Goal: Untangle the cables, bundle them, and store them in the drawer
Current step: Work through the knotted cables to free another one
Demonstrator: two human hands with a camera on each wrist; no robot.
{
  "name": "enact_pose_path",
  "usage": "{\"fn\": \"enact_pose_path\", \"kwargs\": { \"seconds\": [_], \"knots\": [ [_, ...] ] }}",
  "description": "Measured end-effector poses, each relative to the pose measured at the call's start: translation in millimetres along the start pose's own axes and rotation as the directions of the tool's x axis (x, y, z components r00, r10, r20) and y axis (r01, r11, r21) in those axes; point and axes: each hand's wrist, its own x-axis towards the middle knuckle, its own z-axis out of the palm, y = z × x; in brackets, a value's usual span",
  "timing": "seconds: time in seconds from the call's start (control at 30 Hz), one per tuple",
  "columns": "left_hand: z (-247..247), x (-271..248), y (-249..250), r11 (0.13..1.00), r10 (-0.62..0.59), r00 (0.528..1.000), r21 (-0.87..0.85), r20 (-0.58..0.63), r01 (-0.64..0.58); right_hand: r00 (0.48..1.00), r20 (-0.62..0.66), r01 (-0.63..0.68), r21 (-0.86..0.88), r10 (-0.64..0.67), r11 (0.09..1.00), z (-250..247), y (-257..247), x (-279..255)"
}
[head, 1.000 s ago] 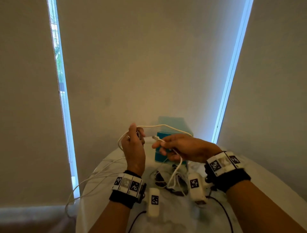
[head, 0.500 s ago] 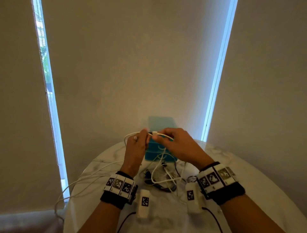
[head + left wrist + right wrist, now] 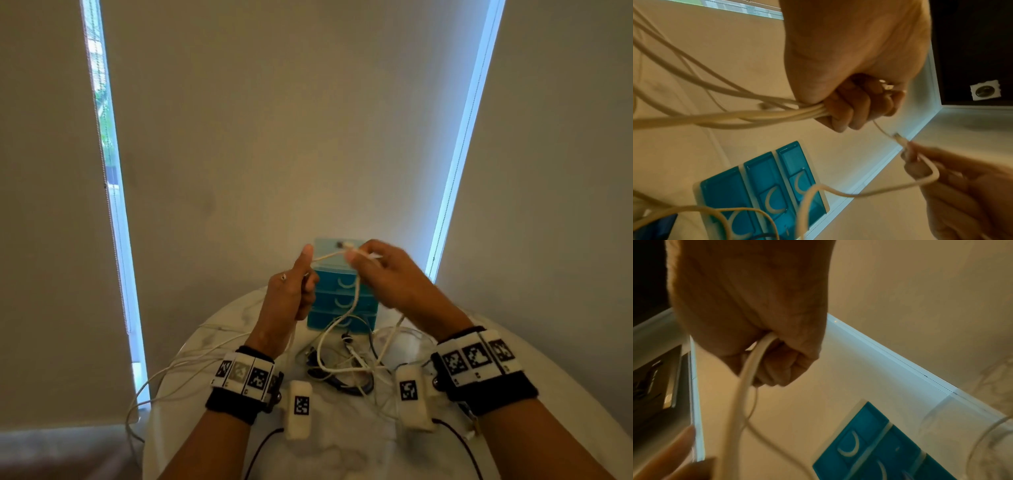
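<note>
table (image 3: 191, 428): round, white marble; carries everything below
cable pile (image 3: 346, 368): loose white and dark cables, tangled, lying between the wrists, just in front of the drawer unit
left hand (image 3: 291, 291): raised above pile, fist curled round several white cable strands (image 3: 760, 112); strands trail off left over table edge
right hand (image 3: 387, 274): level with left, close beside it, pinching white cable (image 3: 356, 291) near its plug (image 3: 900, 140); rest of cable drops into pile
drawer unit (image 3: 342, 301): blue, three stacked drawers with curved handles, all closed; contents hidden; behind the hands
backdrop: pale blinds (image 3: 291, 120), daylight strips either side
</note>
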Motion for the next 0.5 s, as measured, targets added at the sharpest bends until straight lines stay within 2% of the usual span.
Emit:
{"fn": "enact_pose_path", "kwargs": {
  "seconds": [0.07, 0.13, 0.23, 0.27, 0.3, 0.33, 0.37, 0.4, 0.43, 0.47, 0.5],
  "knots": [
    [-5.1, 1.8, 2.8, 0.98, -0.048, 0.987, -0.185, 0.154, 0.077, 0.98, -0.189, -0.032, 0.19, 0.068, 0.981, -20.9, -0.6, 9.6],
    [-10.8, 4.3, 6.0, 0.924, -0.035, 0.958, -0.357, 0.285, 0.14, 0.922, -0.375, 0.011, 0.281, 0.1, 0.96, -35.2, -0.7, 16.8],
    [-16.0, 3.2, 10.0, 0.881, 0.011, 0.916, -0.437, 0.4, 0.181, 0.793, -0.588, 0.168, 0.463, 0.16, 0.87, -37.4, -9.5, 28.8],
    [-16.0, 1.7, 11.1, 0.876, 0.018, 0.903, -0.442, 0.429, 0.192, 0.757, -0.625, 0.23, 0.529, 0.192, 0.817, -32.8, -13.0, 36.4],
    [-15.9, 0.2, 12.2, 0.874, 0.024, 0.891, -0.442, 0.454, 0.202, 0.743, -0.635, 0.271, 0.574, 0.212, 0.773, -24.2, -15.7, 47.2],
    [-16.3, -1.6, 14.2, 0.87, 0.03, 0.876, -0.443, 0.482, 0.214, 0.764, -0.615, 0.276, 0.587, 0.198, 0.761, -10.9, -19.7, 60.5],
    [-17.4, -4.0, 16.6, 0.865, 0.039, 0.856, -0.446, 0.515, 0.229, 0.832, -0.538, 0.232, 0.564, 0.139, 0.792, 6.9, -24.4, 75.8],
    [-18.9, -6.2, 18.5, 0.857, 0.049, 0.831, -0.451, 0.553, 0.25, 0.927, -0.371, 0.14, 0.471, 0.051, 0.871, 27.8, -32.0, 88.8],
    [-21.5, -8.4, 19.9, 0.848, 0.06, 0.799, -0.454, 0.598, 0.276, 0.993, -0.115, 0.054, 0.262, -0.024, 0.964, 50.1, -39.7, 98.1],
    [-24.7, -10.3, 21.4, 0.84, 0.076, 0.759, -0.452, 0.646, 0.3, 0.989, 0.143, 0.036, 0.017, -0.038, 0.999, 70.3, -45.1, 104.7],
    [-28.2, -11.7, 23.3, 0.839, 0.094, 0.719, -0.444, 0.689, 0.315, 0.958, 0.285, 0.062, -0.161, -0.014, 0.985, 84.1, -47.3, 110.6]
  ]
}}
